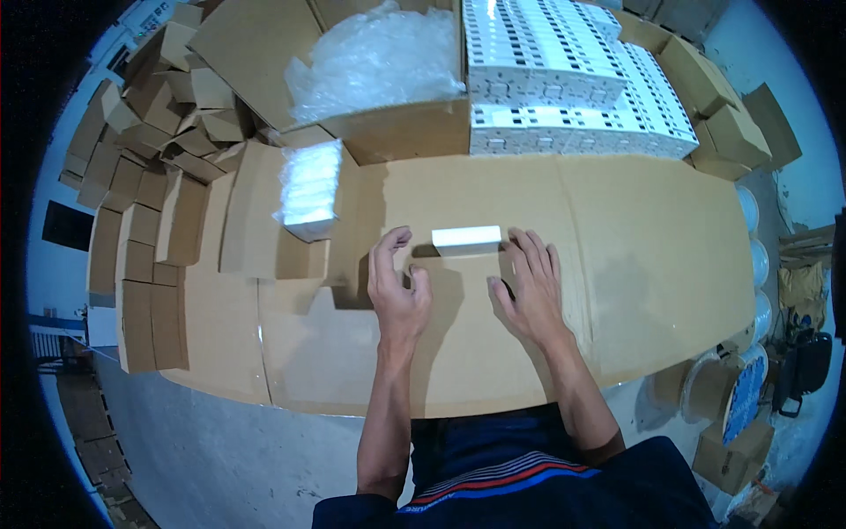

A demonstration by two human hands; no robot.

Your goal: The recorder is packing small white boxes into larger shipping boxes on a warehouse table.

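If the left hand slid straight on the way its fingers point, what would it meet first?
Probably bare cardboard table at first: the left hand points just left of the small white box. Farther on stands the open carton, though depth is unclear.

small box (pixel 466 236) on cardboard sheet (pixel 634 256) between hands, stacked boxes (pixel 564 79) behind, wrapped bundle (pixel 308 189) perhaps left

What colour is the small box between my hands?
White; the small box shows best in the head view, lying on brown cardboard.

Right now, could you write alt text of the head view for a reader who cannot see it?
A small white box lies on a cardboard-covered table, with the left hand and right hand open on either side of it. Behind stand stacked white boxes and a carton of clear plastic bags.
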